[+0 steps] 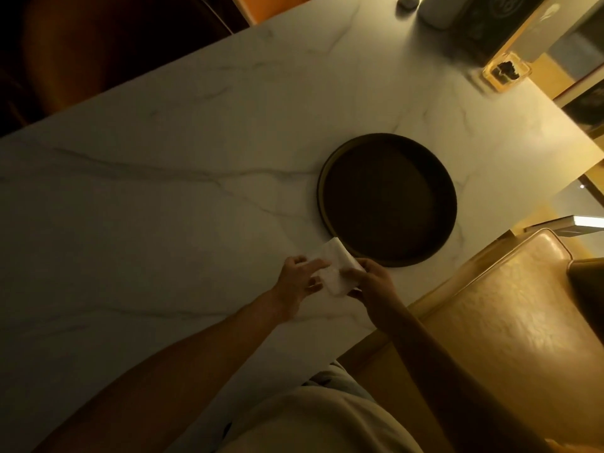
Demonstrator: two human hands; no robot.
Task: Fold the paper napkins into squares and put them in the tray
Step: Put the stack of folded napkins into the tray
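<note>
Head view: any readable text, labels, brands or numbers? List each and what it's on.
None readable.
Dark box at the table's far corner: a pale round emblem shows, too blurred to read.
Clear holder beside it: dark contents, no legible print.
Napkin, tray and marble table: no markings visible.

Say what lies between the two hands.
In the head view, the white paper napkin lies between the left hand and right hand, both holding it beside the dark round tray.

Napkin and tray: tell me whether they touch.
Cannot tell. In the head view the napkin, held by both hands, has its far corner at the tray rim, but dim light hides any gap.
</note>
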